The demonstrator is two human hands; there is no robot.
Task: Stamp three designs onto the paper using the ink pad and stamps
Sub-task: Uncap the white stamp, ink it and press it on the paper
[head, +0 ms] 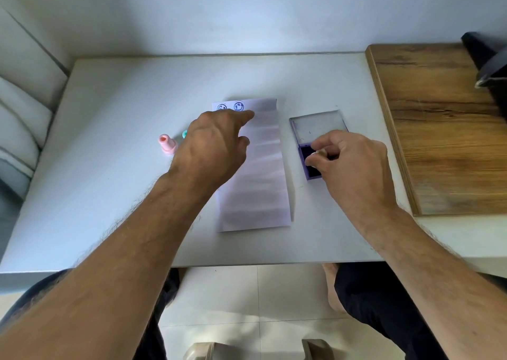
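Two round face designs are already printed side by side along the far edge of the paper, so two of the three stamps appear done and one is left. The third seems to be under way: a small stamp is pinched in the fingertips of the right hand and pressed down on the dark pad of the ink pad, whose clear lid lies folded open on the far side. The stamp is mostly hidden by the fingers, so its design cannot be told.

The paper is a long, pale strip with faint fold creases, lying flat near the middle of the white table, just left of the ink pad. It is held down at its far left corner by the loosely spread left hand, which grips nothing. A pink stamp stands further left, and a teal stamp shows partly behind that hand.
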